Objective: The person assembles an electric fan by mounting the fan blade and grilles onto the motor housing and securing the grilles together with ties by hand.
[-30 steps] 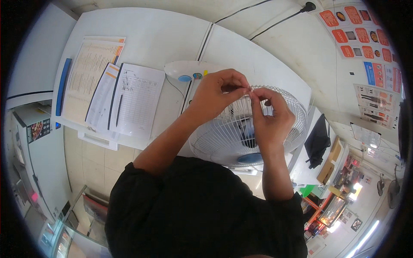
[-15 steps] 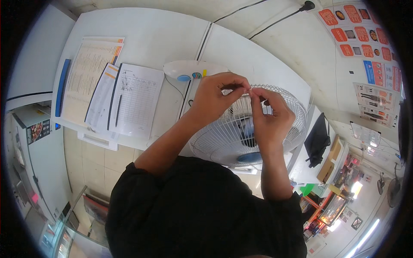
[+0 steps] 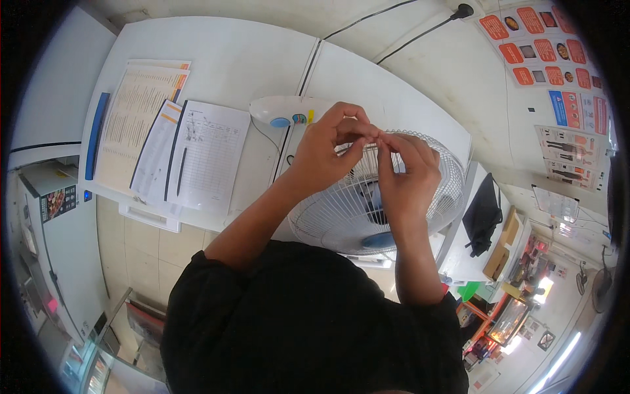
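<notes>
Above the round wire grille of a white fan (image 3: pixel 328 213), both my hands meet at their fingertips. My left hand (image 3: pixel 330 146) is closed in a pinch, thumb against forefinger. Pinched the same way, my right hand (image 3: pixel 408 169) touches it from the right. Whatever lies between the fingertips is too small to make out. Blue blades and a blue hub piece show through the grille beneath my hands. The fan's white base (image 3: pixel 272 110), with a blue round part and a yellow mark, lies on the white top behind my left hand.
On the white worktop (image 3: pixel 216 49), printed sheets (image 3: pixel 210 154) with a pen (image 3: pixel 181 171) on them lie at the left, beside other papers (image 3: pixel 141 121) and a blue strip (image 3: pixel 97 136). A black cloth-like item (image 3: pixel 483 213) rests on the surface at right. A black plug (image 3: pixel 464 10) hangs at the wall.
My right hand has shifted slightly left, and my left hand's fingers have bent a little higher. The fingertips still meet over the fan.
</notes>
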### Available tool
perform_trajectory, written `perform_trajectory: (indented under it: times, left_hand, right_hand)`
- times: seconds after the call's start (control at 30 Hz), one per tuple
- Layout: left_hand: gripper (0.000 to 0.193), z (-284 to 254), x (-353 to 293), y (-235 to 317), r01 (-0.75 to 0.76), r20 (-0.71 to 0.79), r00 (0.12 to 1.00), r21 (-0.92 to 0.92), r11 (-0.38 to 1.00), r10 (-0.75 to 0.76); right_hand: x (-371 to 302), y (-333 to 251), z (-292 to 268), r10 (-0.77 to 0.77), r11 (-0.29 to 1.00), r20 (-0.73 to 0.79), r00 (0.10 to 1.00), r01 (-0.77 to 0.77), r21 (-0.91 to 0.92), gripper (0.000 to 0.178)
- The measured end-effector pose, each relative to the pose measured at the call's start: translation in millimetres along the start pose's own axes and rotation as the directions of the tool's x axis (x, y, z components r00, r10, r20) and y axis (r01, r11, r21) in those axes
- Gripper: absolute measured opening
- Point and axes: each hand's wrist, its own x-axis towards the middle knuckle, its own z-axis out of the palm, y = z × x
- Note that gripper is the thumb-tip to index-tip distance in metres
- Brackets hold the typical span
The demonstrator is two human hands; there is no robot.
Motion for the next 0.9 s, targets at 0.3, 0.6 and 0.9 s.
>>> perform_trajectory:
  times: [0.3, 0.6, 0.9]
  left_hand:
    - [0.018, 4.4, -2.5, 11.5, 0.074, -0.057, 0.996, -0.001, 0.997, -0.074]
    - [0.011, 6.4, -1.8, 12.7, 0.069, -0.068, 0.996, 0.289, 0.955, -0.052]
    - [0.01, 6.9, -2.5, 8.7, -0.065, 0.042, 0.997, 0.226, 0.972, 0.057]
  right_hand:
    - [-3.1, 0.1, 8.2, -0.061, 0.998, -0.041, 0.997, 0.06, -0.023, 0.016]
    - [-6.2, -0.4, 13.9, -0.068, 0.998, -0.062, 0.996, 0.068, 0.011, 0.014]
    - [10.8, -1.6, -7.4, 0.094, 0.986, 0.104, 0.99, -0.079, -0.145, 0.005]
